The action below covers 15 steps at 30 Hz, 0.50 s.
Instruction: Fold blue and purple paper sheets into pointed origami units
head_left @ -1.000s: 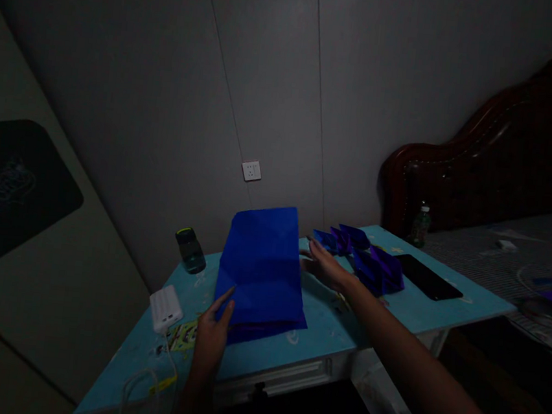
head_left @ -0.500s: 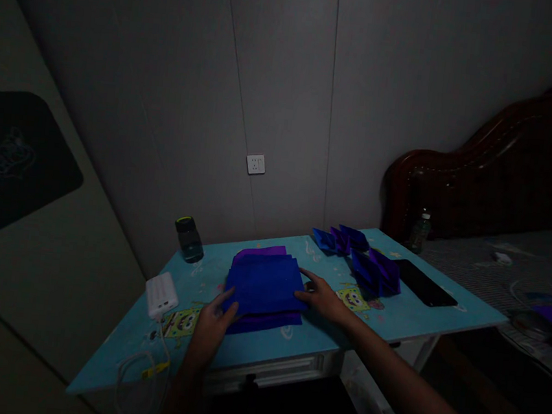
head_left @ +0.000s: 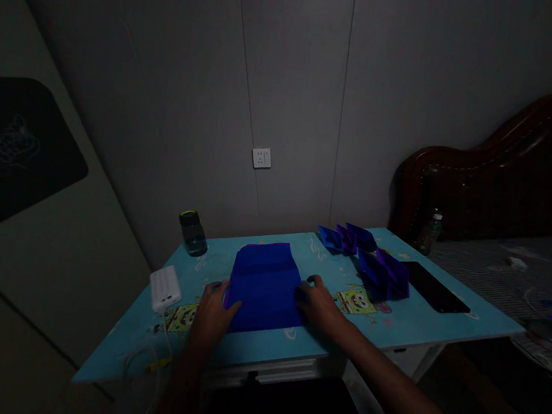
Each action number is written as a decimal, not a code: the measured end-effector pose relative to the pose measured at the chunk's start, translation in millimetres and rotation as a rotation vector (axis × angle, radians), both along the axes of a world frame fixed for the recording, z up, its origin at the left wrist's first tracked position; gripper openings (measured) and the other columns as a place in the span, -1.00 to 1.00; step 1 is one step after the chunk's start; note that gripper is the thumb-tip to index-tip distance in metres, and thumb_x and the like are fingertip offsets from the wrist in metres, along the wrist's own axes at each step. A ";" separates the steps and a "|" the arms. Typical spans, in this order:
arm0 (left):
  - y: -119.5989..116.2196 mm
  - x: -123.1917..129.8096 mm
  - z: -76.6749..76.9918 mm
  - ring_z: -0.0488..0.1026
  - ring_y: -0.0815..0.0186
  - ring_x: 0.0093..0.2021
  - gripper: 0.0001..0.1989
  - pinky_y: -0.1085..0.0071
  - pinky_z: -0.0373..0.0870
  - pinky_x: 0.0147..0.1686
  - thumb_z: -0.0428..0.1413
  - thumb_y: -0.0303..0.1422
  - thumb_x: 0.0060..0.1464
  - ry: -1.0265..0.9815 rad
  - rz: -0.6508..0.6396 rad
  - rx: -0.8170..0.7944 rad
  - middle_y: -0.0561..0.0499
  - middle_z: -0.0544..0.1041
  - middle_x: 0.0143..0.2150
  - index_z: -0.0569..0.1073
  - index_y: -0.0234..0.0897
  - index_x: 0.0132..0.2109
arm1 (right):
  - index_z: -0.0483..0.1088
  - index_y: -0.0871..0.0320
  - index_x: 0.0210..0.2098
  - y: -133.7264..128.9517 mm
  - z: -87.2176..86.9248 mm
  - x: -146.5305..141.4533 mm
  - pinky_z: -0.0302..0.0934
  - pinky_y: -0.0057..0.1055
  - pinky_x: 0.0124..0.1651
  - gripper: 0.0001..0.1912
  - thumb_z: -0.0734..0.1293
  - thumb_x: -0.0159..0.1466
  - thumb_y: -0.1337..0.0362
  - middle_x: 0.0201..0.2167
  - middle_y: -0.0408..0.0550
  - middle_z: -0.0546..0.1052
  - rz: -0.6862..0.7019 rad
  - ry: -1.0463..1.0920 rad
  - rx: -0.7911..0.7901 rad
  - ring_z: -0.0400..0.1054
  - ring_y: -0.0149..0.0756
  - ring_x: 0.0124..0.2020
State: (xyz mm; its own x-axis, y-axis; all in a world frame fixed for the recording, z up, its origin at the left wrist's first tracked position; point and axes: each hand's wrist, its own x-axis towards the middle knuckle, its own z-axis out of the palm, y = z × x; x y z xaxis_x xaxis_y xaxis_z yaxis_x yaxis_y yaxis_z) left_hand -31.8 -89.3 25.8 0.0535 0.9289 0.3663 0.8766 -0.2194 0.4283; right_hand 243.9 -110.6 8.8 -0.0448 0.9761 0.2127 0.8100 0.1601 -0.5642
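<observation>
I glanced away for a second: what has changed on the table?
The blue paper, raised at first, now lies down on the table. The right hand came down along its right side. Folded paper shapes, phone and power bank stayed put.

Grey panelled wall (head_left: 185, 81), vertical seams, one white socket (head_left: 262, 158). Light-blue cartoon-printed surface (head_left: 131, 339), against wall. Dark carved headboard (head_left: 493, 182), right; striped bedding (head_left: 476, 255). Dim light.

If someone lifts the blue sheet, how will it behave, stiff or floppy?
The blue sheet will probably bend, since it looks thin and its surface shows soft bands. A purple edge shows beneath, so the layers may slide apart.
</observation>
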 end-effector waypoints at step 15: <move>165.5 42.1 -4.5 0.30 0.10 0.24 -0.64 0.29 0.19 0.19 -0.02 -0.49 0.13 0.434 -0.248 -0.162 -0.36 0.40 0.19 0.42 -0.49 0.06 | 0.13 0.15 0.33 2.2 -2.0 -50.5 -0.22 0.03 0.37 -0.39 0.12 0.39 -0.02 0.38 0.24 0.00 0.320 -0.218 -0.036 -0.16 0.04 0.40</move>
State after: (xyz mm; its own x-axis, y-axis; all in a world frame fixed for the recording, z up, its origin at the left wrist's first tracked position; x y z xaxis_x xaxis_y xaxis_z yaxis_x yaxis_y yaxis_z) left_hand 10.3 76.2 21.4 0.3939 0.9121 0.1139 0.9110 -0.4039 0.0833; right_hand 193.3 -108.4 6.8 -0.3889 0.9121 0.1299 0.8239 0.4074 -0.3940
